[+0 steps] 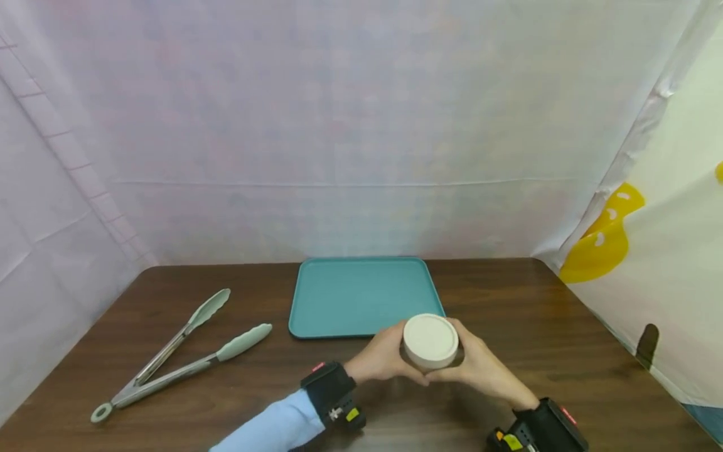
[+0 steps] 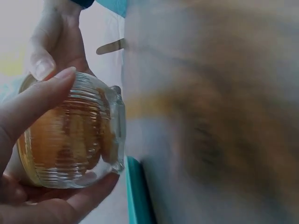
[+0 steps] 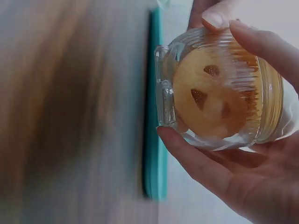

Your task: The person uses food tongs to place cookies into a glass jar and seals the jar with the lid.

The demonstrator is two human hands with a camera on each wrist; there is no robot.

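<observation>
Head view shows both hands meeting at the near middle of a dark wooden table [image 1: 536,314], wrapped around a small glass jar [image 1: 430,351] capped with a pale round lid [image 1: 430,339]. The left hand [image 1: 384,359] curls its fingers round the jar's left side and the right hand [image 1: 480,367] mirrors it on the other side, so the jar is clasped from both flanks, which steadies it and leaves the lid free on top. The jar sits just in front of the near edge of a teal tray [image 1: 361,295]; whether its base rests on the table or is lifted slightly cannot be told from above. In the left wrist view the ribbed glass [image 2: 70,135] shows between thumb and fingers, with something amber-brown inside. The right wrist view shows the same jar [image 3: 219,93] cupped in the palm, fingertips over its rim, and what looks like a pale cookie with darker chips pressed against the glass. A pair of metal tongs [image 1: 175,351] with pale green tips lies well to the left, spread open, apart from both hands. White cloth hangs behind and beside the table
</observation>
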